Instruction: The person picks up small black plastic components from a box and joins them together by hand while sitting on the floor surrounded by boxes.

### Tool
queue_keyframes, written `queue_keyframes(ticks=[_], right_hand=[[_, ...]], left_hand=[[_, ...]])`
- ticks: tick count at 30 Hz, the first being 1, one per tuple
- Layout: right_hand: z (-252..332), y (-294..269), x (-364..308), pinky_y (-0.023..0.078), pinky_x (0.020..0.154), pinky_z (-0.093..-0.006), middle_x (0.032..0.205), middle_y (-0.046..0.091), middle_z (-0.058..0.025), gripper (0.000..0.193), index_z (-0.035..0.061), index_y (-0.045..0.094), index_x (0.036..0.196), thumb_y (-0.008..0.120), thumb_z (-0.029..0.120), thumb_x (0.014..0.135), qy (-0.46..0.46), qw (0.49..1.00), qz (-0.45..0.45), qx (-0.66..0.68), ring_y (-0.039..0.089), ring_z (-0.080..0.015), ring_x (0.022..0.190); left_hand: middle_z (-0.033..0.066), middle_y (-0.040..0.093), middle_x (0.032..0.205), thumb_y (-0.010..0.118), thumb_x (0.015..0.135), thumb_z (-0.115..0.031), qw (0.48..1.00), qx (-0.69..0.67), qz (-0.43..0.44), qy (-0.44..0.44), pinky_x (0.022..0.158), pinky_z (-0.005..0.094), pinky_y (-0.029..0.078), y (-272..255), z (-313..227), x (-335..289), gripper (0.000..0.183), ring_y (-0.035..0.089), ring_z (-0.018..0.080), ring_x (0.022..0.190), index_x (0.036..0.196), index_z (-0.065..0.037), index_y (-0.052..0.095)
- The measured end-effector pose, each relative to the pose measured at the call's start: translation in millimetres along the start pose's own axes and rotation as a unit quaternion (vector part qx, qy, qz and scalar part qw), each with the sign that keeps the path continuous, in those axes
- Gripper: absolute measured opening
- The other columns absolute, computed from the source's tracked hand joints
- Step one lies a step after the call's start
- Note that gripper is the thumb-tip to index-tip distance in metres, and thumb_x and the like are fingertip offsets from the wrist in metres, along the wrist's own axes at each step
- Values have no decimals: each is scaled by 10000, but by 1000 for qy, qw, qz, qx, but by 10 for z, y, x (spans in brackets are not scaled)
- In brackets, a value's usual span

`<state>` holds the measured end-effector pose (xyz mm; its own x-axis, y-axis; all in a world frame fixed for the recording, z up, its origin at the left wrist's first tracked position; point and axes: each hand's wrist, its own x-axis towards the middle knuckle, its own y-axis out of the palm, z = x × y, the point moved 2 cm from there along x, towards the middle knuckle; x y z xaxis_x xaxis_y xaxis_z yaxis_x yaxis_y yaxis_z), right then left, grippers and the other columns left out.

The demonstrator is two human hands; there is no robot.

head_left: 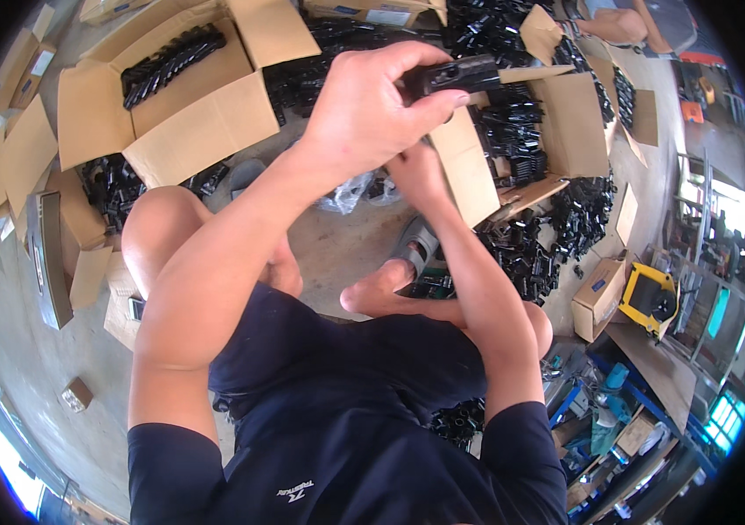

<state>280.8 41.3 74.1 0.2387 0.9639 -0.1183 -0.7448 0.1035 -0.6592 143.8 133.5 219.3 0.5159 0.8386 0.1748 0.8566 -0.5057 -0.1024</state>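
My left hand (364, 105) is raised in front of me, its thumb and fingers closed around a short black channel-shaped part (469, 74). The part points to the right, over the near side of an open cardboard box (576, 127) full of similar black pieces (513, 140). Just below and behind it is my right hand (423, 175), close to the wall of that box. Its fingers are mostly hidden by my left hand, so whether they grip anything does not show. Further left stands another open cardboard box (206, 131) with a row of black parts (175, 61) inside.
Heaps of loose black parts (556, 227) cover the floor around the boxes. Clear plastic wrap (346, 194) lies between my feet. A yellow-framed device (650, 302) and small carton (600, 297) stand at right, near a cluttered rack (618, 411). Another person's leg (613, 26) shows at the top right.
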Motion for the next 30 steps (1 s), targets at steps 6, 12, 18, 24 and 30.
queue_keyframes(ticks=[6,12,18,24,30], right_hand=[[-792,1540,106,553,753,-477,907,710,-217,201,30,743,908,663,211,875,-7,983,32,-183,704,-389,845],[-789,1749,129,550,726,-490,897,704,-231,197,26,735,916,650,198,873,-6,979,33,-199,702,-399,836],[-611,1260,106,547,699,-503,887,698,-246,194,22,727,924,637,186,871,-37,993,-51,-102,700,-409,827],[436,-93,220,551,682,-403,828,700,-202,168,-35,664,933,700,107,852,-48,996,-44,-56,698,-350,738],[954,-1151,-105,542,644,-245,821,713,-50,94,-22,680,952,715,37,888,-7,987,-110,118,652,-68,710]], left_hand=[[103,745,945,861,780,-223,969,147,-78,182,671,293,568,-62,-90,88,396,716,206,741,1103,-49,714],[100,742,972,854,787,-234,965,152,-104,185,653,309,576,-259,-12,113,392,720,230,740,1103,-55,708],[100,738,965,847,776,-221,953,186,-104,216,666,342,577,-287,49,195,388,712,264,762,1100,-62,706],[117,741,1007,835,773,-210,949,228,-96,198,699,356,587,-392,45,123,371,719,298,808,1082,-50,708],[121,738,1000,831,765,-175,938,275,-38,208,727,374,591,-197,-85,47,365,722,307,855,1082,-58,692]])
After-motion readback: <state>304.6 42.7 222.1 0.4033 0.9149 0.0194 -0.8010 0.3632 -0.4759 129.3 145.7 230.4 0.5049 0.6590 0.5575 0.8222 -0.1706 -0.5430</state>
